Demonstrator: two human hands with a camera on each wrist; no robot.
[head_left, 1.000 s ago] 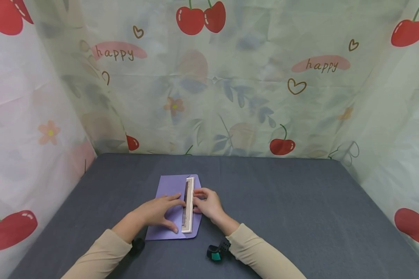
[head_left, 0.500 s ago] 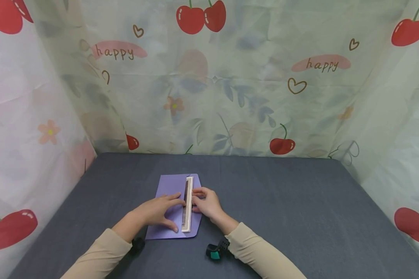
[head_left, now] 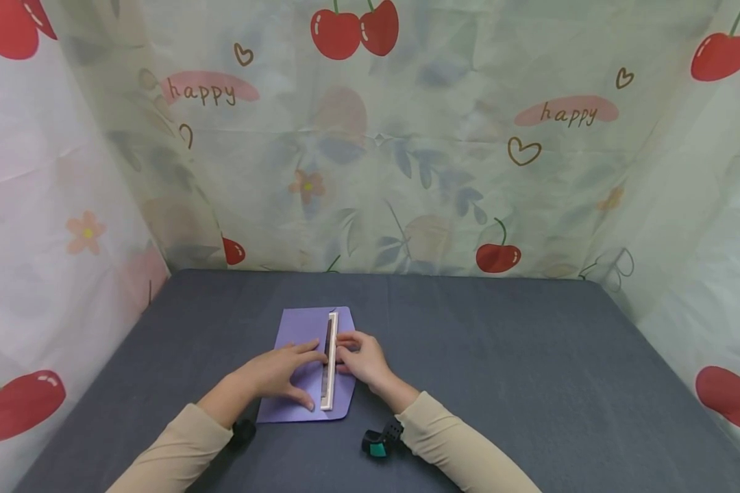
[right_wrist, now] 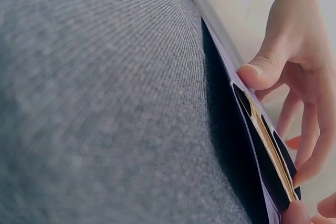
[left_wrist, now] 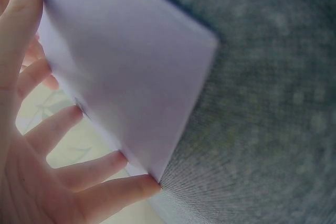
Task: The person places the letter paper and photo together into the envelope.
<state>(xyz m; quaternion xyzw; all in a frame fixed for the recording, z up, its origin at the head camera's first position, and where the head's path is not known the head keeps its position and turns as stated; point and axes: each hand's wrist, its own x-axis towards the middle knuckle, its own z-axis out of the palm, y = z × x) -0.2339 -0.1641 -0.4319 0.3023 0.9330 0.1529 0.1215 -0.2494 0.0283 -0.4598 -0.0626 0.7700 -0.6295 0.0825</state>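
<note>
A purple envelope (head_left: pixel 299 325) lies on the dark table with its flap spread to the right. A white-bordered card (head_left: pixel 331 342) sits partly inside it; only a narrow strip along its right side shows. My left hand (head_left: pixel 277 373) rests on the envelope with spread fingers, their tips near the opening. My right hand (head_left: pixel 365 359) has its thumb and fingertips at the card's exposed edge. In the left wrist view the envelope's plain face (left_wrist: pixel 131 61) shows beside my left fingers. The right wrist view shows the opening edge-on, with dark and cream layers of the card (right_wrist: pixel 275 153) inside.
Dark grey cloth covers the table (head_left: pixel 499 370). A black strap with a green patch (head_left: pixel 379 446) is at my right wrist, and a black device (head_left: pixel 242 435) is at my left. Printed curtains (head_left: pixel 376 171) surround the back and sides.
The card has slid left, deeper into the envelope, so its visible strip is narrower. My right hand has shifted slightly left with it; my left hand has stayed in place.
</note>
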